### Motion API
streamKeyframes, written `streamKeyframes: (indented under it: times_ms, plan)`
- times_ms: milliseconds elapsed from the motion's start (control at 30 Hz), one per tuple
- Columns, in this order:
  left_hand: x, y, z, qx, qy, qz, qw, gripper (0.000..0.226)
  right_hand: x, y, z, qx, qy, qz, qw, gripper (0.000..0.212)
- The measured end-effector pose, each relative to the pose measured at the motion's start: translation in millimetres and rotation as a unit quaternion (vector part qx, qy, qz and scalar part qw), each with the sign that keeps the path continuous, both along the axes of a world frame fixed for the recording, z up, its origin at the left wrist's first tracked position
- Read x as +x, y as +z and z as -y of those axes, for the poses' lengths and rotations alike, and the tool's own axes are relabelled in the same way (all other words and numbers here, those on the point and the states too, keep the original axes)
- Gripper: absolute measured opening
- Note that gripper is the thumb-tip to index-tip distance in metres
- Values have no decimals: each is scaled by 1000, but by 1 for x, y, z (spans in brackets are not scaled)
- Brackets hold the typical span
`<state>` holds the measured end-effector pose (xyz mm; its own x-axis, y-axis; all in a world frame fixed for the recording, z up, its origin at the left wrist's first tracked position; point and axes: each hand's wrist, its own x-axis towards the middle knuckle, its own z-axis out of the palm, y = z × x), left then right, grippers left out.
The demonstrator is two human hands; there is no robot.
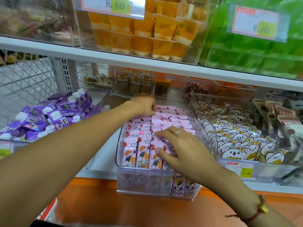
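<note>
Right hand [178, 149] at the front of the clear bin [141, 172], fingers spread flat on pink packets [144, 151]; left hand [144, 104] at its back, fingers curled down, grip hidden.

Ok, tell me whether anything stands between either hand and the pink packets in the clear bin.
Nothing visible does. The left hand reaches the back rows of the pink packets, fingers curled down onto them; the right hand rests with straight fingers on the front rows. The clear bin is open on top.
</note>
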<state>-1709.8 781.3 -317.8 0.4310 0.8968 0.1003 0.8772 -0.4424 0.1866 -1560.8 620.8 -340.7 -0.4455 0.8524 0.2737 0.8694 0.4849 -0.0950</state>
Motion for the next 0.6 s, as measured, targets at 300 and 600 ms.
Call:
streamKeyframes:
  times_ms: [300, 600]
  plan:
    - [2, 15, 15, -17, 119, 299, 947, 25, 0, -5, 5, -4, -5, -23, 1000, 45]
    - [-9, 26, 87, -3, 157, 723, 673, 18, 2, -5, 1, -2, 5, -48, 999, 43]
